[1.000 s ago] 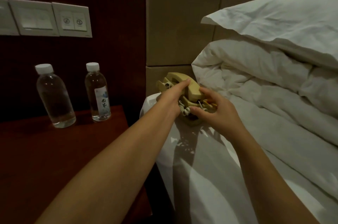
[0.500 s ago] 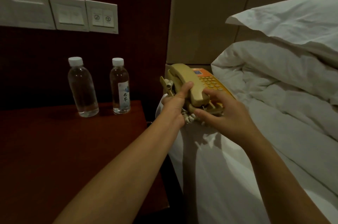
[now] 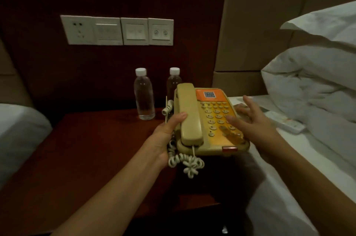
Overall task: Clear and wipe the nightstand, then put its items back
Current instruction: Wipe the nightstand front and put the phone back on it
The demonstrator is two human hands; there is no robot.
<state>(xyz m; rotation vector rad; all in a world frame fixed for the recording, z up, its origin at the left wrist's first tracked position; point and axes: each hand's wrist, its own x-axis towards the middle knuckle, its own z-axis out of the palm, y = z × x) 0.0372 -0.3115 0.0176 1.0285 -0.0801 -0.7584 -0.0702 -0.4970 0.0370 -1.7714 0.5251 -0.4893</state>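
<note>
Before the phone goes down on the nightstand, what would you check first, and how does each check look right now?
1. Phone held firmly: ok, the left hand grips its left side, thumb on the handset.
2. Right hand helping: not ok, its fingers are spread beside the keypad, holding nothing.
3. Handset seated on its cradle: ok.
4. Coiled cord free of snags: cannot tell, it dangles below the phone.
5. Bare spot on the nightstand: ok, in front of the two bottles.

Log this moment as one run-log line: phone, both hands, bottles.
phone: off bed, above nightstand edge | left hand: gripping phone | right hand: open beside keypad | bottles: upright at nightstand's back
</note>
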